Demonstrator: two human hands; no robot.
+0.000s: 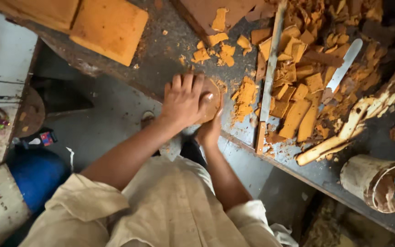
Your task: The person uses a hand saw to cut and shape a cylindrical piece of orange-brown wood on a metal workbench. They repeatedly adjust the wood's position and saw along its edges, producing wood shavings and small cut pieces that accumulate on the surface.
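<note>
left hand point(184, 101) flat on round brown lump point(211, 103) at table point(161, 59) edge, fingers slightly apart | right hand point(210, 130) mostly hidden beneath, probably cupping it; finger state unclear | two orange slabs point(108, 28) | one knife point(341, 68) | one long blade point(269, 77)

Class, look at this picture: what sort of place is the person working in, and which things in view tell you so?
Probably a small craft workshop for clay or a similar orange-brown material. Clues: the scuffed dark workbench strewn with orange-brown broken chunks, a long flat metal blade with a wooden handle, and both hands pressing a round brown lump at the edge.
</note>
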